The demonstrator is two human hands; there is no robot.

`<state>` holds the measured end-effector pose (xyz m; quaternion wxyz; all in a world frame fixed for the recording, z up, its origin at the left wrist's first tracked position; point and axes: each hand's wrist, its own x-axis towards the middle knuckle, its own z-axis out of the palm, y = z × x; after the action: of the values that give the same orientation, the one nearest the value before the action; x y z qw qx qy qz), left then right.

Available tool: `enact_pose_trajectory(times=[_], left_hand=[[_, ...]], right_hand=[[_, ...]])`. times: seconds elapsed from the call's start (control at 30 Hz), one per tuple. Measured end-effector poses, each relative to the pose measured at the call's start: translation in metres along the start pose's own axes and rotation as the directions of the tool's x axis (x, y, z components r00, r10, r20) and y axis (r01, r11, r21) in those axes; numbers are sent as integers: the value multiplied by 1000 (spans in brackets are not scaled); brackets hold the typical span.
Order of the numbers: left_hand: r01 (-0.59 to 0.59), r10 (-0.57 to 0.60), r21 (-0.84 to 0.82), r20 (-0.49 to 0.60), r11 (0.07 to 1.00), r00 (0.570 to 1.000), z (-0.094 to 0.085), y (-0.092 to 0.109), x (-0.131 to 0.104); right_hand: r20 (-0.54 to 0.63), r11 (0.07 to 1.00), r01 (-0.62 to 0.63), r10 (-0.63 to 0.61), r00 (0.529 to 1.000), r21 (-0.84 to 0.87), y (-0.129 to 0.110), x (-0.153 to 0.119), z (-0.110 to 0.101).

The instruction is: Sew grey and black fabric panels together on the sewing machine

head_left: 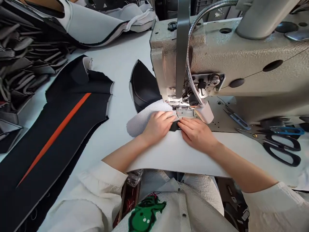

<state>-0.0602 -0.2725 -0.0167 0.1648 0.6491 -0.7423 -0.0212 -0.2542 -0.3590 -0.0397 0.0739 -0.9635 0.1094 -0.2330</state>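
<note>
My left hand (161, 125) lies with its fingers stretched out over a fabric piece (141, 120) whose light, woven-looking backing faces up. Its fingertips are close to the lit needle area of the sewing machine (159, 54). Just right of it, my right hand (196, 131) presses its extended fingers down at the front of the machine bed. A small dark edge of material (174, 126) shows between the two hands. Behind the light piece, a black stitched panel (145, 85) rests against the machine head. What lies under my fingers is hidden.
Thread snips (238, 119) and black-handled scissors (281, 146) lie to the right. A large black panel with an orange stripe (56, 138) covers the left side. Stacked dark pieces (21, 61) and grey padded material (96, 25) stand behind. A flexible metal conduit (189, 48) arches over the needle area.
</note>
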Motion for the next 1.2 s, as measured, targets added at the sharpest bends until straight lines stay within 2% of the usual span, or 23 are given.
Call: enact_pose_trajectory(times=[0.1, 0.2, 0.27, 0.37, 0.43, 0.5, 0.57, 0.7, 0.77, 0.9, 1.0, 1.2], left_hand=[[114, -133, -294, -45, 949, 990, -1, -9, 3], [176, -219, -406, -61, 897, 974, 2, -12, 4], [138, -177, -338, -88, 931, 980, 4, -10, 2], [31, -39, -102, -74, 994, 997, 8, -5, -3], [-18, 19, 37, -46, 999, 999, 9, -3, -5], [-35, 39, 102, -43, 994, 998, 9, -1, -5], [-24, 28, 83, -46, 996, 999, 8, 0, -5], [33, -33, 0, -56, 999, 998, 9, 1, -4], [9, -5, 58, -68, 998, 998, 10, 1, -5], [-105, 122, 177, -86, 979, 989, 9, -4, -5], [-176, 191, 167, -82, 970, 978, 6, -18, 1], [-322, 323, 26, -66, 946, 944, 4, -56, 23]], right_hand=[[70, 998, -50, 52, 996, -22, -1, 7, -1], [141, 985, -148, 159, 977, -86, -3, 20, 2], [151, 970, -222, 236, 960, -104, -4, 26, 4], [106, 947, -309, 318, 942, -93, -1, 23, 4], [71, 961, -273, 276, 959, -53, 3, 14, 0], [76, 987, -159, 157, 985, 13, 8, 5, -4], [90, 995, -72, 66, 994, 69, 10, 0, -7], [89, 994, -59, 51, 995, 90, 9, 0, -8], [92, 995, -55, 47, 995, 82, 6, 2, -7], [76, 996, -69, 65, 995, 50, 1, 4, -5], [56, 995, -96, 95, 994, 10, -3, 6, -1], [64, 990, -131, 135, 989, -55, -5, 17, 7]])
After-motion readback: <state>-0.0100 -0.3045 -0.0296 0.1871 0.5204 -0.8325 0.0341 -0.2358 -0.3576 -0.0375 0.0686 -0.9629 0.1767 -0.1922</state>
